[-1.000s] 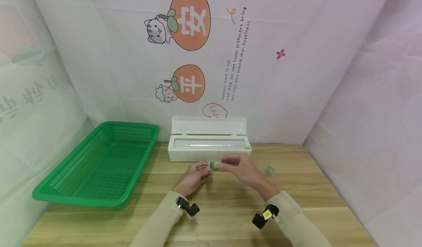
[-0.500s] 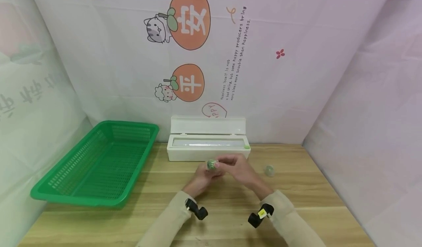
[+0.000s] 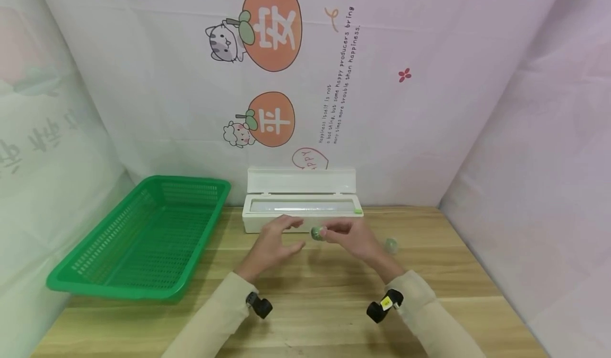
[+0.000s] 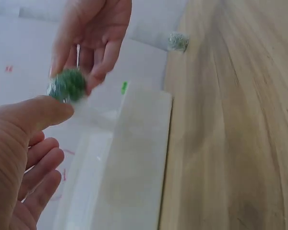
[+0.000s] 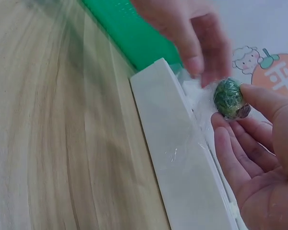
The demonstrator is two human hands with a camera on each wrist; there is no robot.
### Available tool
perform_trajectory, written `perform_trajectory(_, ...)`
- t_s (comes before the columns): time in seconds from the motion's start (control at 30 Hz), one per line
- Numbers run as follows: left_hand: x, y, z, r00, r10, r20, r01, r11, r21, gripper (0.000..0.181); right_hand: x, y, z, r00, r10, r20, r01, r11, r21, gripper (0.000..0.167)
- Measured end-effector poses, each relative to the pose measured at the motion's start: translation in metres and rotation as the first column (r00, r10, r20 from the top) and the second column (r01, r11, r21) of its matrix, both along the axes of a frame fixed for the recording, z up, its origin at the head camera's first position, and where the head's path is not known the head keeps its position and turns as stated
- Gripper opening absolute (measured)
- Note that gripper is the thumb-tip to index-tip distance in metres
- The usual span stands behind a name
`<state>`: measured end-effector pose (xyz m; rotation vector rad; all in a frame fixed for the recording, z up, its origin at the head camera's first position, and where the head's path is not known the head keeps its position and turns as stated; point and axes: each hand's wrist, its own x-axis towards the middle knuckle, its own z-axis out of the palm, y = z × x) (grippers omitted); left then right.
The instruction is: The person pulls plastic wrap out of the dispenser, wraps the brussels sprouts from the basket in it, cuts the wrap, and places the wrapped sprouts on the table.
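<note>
A small round green bundle (image 3: 316, 234), wrapped in clear cling film, hangs above the table in front of the white box. My right hand (image 3: 355, 239) pinches it between thumb and fingers. Shiny film with loose creases shows around the green bundle (image 5: 229, 99) in the right wrist view; what kind of green stuff is inside I cannot tell. To its left, my left hand (image 3: 268, 247) is held with thumb and fingers spread apart, holding nothing. In the left wrist view its thumb lies close to the bundle (image 4: 69, 86), blurred by motion.
The white cling film dispenser box (image 3: 272, 224) stands at the back wall with its lid up and a roll inside. A second wrapped bundle (image 3: 391, 245) lies on the wooden table (image 3: 315, 315) at right. A green perforated basket (image 3: 183, 273) stands at left.
My left hand reached in under the bundle, then drew off to the left and spread its fingers. The right hand keeps its pinch on the bundle, shifting slightly right.
</note>
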<state>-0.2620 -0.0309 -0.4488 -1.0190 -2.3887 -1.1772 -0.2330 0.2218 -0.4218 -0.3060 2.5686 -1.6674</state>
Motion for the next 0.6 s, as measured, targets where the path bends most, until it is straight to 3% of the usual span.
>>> perform_trajectory(0.07,0.003,0.003,0.006,0.996,-0.033,-0.087,0.030,0.999,-0.035,0.054,0.001,-0.005,0.000,1.000,0.002,-0.005,-0.002,1.000,0.014,0.028)
perform_trajectory(0.17,0.006,0.007,0.010,0.987,-0.045,-0.156,0.034,0.997,-0.073,0.052,0.002,-0.012,-0.001,1.000,0.025,-0.005,-0.025,1.000,0.009,0.026)
perform_trajectory(0.43,0.009,0.010,0.008,0.973,-0.064,-0.221,0.051,0.997,-0.066,0.034,0.002,-0.016,-0.005,0.997,0.070,-0.041,-0.070,0.998,0.006,0.029)
perform_trajectory(0.6,0.010,0.005,0.010,0.972,-0.052,-0.230,0.037,0.997,-0.068,0.031,0.001,-0.010,-0.006,0.997,0.077,-0.003,-0.077,0.997,-0.027,0.036)
